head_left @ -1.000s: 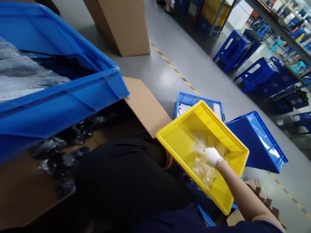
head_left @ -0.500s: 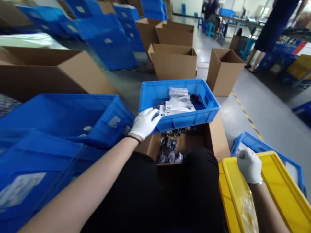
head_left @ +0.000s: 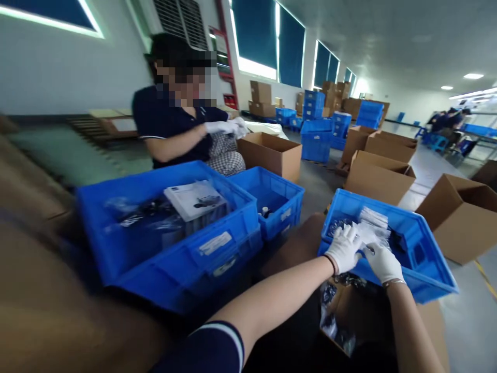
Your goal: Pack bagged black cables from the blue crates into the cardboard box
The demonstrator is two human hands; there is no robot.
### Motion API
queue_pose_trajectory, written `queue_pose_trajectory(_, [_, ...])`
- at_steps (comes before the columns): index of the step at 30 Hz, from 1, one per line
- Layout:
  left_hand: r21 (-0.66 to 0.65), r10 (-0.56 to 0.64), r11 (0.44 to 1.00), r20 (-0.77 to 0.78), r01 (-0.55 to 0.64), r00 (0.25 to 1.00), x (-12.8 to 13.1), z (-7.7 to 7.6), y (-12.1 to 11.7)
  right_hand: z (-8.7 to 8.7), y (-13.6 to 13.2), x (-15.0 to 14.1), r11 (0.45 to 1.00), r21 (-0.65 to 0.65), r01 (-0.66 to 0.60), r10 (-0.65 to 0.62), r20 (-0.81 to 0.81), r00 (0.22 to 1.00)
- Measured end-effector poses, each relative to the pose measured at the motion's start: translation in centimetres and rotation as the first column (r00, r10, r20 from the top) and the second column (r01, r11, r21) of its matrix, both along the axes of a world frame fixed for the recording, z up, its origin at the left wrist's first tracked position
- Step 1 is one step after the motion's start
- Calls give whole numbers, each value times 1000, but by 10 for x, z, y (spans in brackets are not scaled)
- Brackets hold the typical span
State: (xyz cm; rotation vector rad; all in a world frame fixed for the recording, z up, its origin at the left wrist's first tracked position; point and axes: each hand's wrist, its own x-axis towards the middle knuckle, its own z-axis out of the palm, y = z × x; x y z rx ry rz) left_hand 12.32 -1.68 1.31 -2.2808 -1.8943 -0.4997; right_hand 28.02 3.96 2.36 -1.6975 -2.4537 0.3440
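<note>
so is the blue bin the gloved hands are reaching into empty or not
Not empty: the blue bin holds white packets and some dark items, visible beyond the left hand and right hand.

Past the right hand point(head_left: 384, 264), a grey floor point(head_left: 468, 311) carried open cardboard boxes point(head_left: 378, 178) and a yellow line point(head_left: 486, 280). At the left hand point(head_left: 344, 249), a blue crate point(head_left: 427, 286) held white packets point(head_left: 375, 217) above an open carton point(head_left: 365, 304).

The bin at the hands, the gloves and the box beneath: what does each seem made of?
Bin: probably moulded plastic, smooth, evenly blue walls. Gloves: perhaps fabric, matte white with soft creases. Box: likely cardboard, matte brown with a flat flap.
</note>
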Motion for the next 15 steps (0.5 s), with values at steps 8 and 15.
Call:
queue_pose_trajectory(8, [-105,14,994,-16,-16,1000,-4,-24,-4,-30,-10,-46,997,76,-23,15,108,994])
queue_pose_trajectory(15, [-54,73,995,-241,-88,968,23,-50,28,-64,7,-25,990,113,-85,76,79,994])
